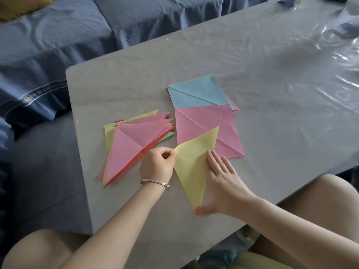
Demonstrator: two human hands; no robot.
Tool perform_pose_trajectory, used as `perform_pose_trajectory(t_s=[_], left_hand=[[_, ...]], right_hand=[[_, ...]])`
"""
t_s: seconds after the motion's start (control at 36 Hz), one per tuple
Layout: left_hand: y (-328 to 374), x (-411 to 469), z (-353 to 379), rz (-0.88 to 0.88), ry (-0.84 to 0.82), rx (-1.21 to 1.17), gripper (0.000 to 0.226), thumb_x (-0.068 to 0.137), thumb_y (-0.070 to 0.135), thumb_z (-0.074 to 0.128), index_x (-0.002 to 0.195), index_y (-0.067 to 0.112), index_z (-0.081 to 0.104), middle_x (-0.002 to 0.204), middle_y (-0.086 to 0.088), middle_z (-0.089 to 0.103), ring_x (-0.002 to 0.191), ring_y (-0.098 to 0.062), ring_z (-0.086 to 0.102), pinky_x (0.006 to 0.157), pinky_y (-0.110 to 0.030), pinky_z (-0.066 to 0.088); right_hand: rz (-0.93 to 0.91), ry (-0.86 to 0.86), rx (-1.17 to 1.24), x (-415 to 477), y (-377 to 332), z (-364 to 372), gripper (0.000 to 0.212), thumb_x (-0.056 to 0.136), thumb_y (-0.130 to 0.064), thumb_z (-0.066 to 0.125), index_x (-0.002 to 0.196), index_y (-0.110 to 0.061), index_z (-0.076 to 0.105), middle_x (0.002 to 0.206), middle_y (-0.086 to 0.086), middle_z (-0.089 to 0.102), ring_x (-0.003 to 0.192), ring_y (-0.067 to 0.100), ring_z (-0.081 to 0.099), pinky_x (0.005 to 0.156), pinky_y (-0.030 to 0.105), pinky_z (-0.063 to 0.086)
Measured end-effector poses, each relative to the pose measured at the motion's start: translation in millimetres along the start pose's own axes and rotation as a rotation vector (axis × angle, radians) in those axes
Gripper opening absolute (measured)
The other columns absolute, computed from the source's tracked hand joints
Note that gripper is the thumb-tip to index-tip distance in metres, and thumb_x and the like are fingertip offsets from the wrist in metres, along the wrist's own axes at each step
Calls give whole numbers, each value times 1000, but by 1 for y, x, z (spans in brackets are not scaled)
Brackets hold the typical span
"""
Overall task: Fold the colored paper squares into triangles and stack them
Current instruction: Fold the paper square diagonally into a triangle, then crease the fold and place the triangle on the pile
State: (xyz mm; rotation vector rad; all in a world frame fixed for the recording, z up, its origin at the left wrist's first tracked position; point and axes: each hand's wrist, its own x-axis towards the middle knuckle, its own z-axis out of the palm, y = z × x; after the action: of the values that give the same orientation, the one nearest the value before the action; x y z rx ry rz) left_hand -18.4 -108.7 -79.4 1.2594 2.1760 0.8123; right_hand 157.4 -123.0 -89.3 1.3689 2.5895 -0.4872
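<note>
R hand (219, 181): flat, fingers straight, pressing yellow triangle (191, 171) along its right edge, thumb at near tip. L hand (157, 164): pinches the triangle's left corner. The triangle lies on the table (272, 117), its far tip overlapping the pink square (206, 121). Step, prob.: fold made, crease being set. Next, I'd judge: lift and lay it on the triangle stack (128, 146) just left, edges aligned. Beyond: the pink square, then blue square (194, 92), both unfolded.

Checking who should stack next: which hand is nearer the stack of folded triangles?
Left. The left hand pinches a corner of the yellow triangle, right beside the stack of folded triangles. The right hand presses flat on the far side of that triangle, farther away.
</note>
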Motion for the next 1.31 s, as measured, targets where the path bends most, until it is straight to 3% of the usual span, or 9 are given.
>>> perform_pose_trajectory(t_s=[0.14,0.25,0.33,0.47,0.67,0.75,0.89,1.19,1.31], left_hand=[[2,0,-3,39,-25,-31,9,82,17,64,75,13,69,70,3,65,69,-19,60,61,-24,46],[5,7,-23,95,32,-64,8,82,13,65,74,13,66,68,5,61,66,-15,57,61,-21,40],[5,20,-48,161,94,-9,6,83,12,64,77,12,65,72,4,61,69,-15,56,63,-22,38],[-4,57,-86,229,190,329,8,86,20,60,85,15,66,80,-2,66,76,-26,59,64,-31,45],[-10,72,-83,311,211,587,47,81,8,65,126,8,52,124,-19,50,109,-39,45,86,-43,37],[2,52,-55,454,174,476,44,76,7,68,118,4,57,113,-21,56,103,-40,51,87,-40,38],[29,22,-11,135,-202,105,40,84,23,61,121,10,53,111,-7,60,100,-22,58,86,-27,42],[52,25,13,-10,-111,-42,36,75,14,70,109,11,56,89,-2,58,76,-14,50,64,-19,34],[55,24,9,41,-60,-31,30,72,15,74,100,11,62,78,1,56,76,-18,55,65,-21,37]], right_hand=[[-80,-22,2,-6,-10,-2,135,53,-85,44,141,0,-12,142,11,-31,132,22,-30,107,33,-23],[-205,163,128,-3,2,-8,82,71,-75,41,125,-16,57,140,7,46,130,17,40,111,43,9],[-116,341,261,5,20,-12,56,84,-59,42,107,-14,68,121,4,62,114,16,54,110,39,27],[17,330,257,22,46,-28,54,78,-31,72,126,-11,57,135,9,51,128,27,45,105,29,22],[6,183,101,27,58,-35,64,87,-45,57,141,-18,37,153,-5,23,141,12,19,111,19,9],[10,171,96,27,57,-32,64,88,-47,53,143,-20,33,154,-5,18,142,10,14,112,19,7],[14,181,90,27,57,-30,63,90,-48,49,143,-20,31,155,-5,16,143,9,11,112,19,6],[-13,225,113,26,58,-25,58,91,-45,50,141,-19,36,154,-6,19,142,9,14,110,17,7],[-20,343,145,23,59,-23,51,80,-35,70,124,-12,58,137,1,50,126,22,47,104,27,28]])
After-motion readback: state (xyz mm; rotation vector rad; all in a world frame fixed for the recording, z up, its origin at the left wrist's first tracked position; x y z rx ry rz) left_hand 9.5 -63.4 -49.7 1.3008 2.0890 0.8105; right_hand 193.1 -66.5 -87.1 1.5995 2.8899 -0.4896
